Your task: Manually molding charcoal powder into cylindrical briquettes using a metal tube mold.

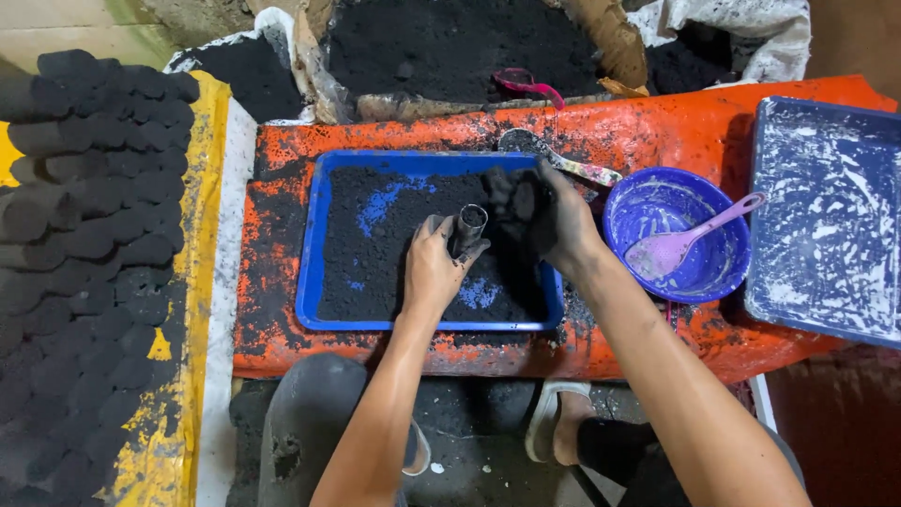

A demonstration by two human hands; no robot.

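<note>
My left hand [434, 265] grips a short metal tube [468, 228], held upright over a blue tray [310, 272] covered with black powder. My right hand [549, 218], blackened, is cupped around a clump of the black powder [514, 202] right beside the tube's open top. Both hands hover above the tray's right half. The tray lies on an orange, soot-stained surface [657, 122].
A blue bowl [657, 202] with a pink spoon [690, 235] stands right of the tray. A second blue tray [831, 216], smeared white, is at the far right. Sacks of black powder [450, 42] sit behind. Rows of black cylindrical briquettes [89, 235] fill the left.
</note>
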